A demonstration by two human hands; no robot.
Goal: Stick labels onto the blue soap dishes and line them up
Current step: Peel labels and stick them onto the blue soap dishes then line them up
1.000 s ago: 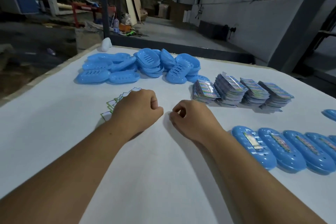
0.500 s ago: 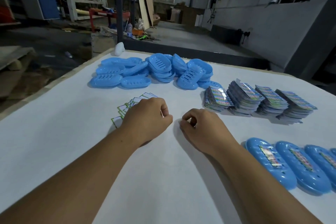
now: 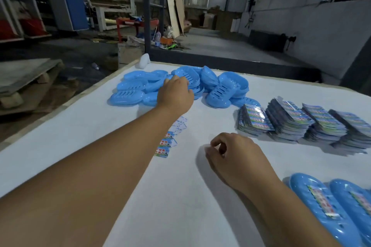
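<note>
A pile of unlabelled blue soap dishes [image 3: 224, 90] lies at the table's far side. My left hand [image 3: 174, 94] is stretched out onto that pile, its fingers curled over the rim of one blue soap dish [image 3: 188, 75]. My right hand [image 3: 236, 158] rests on the white table near the middle, fingers curled, thumb close to the forefinger; nothing shows between them. A strip of small labels [image 3: 166, 144] lies beside my left forearm. Two labelled dishes [image 3: 313, 202] lie side by side at the lower right.
Several stacks of printed label cards [image 3: 297, 122] stand right of the pile. The white table [image 3: 80, 130] ends at a wooden edge on the left, with the workshop floor beyond. A small white object [image 3: 144, 60] sits at the far corner.
My left hand has left the label strip and reached forward onto the dish pile. My right hand stays in place with its fingers curled. The camera has tilted left and closer.
</note>
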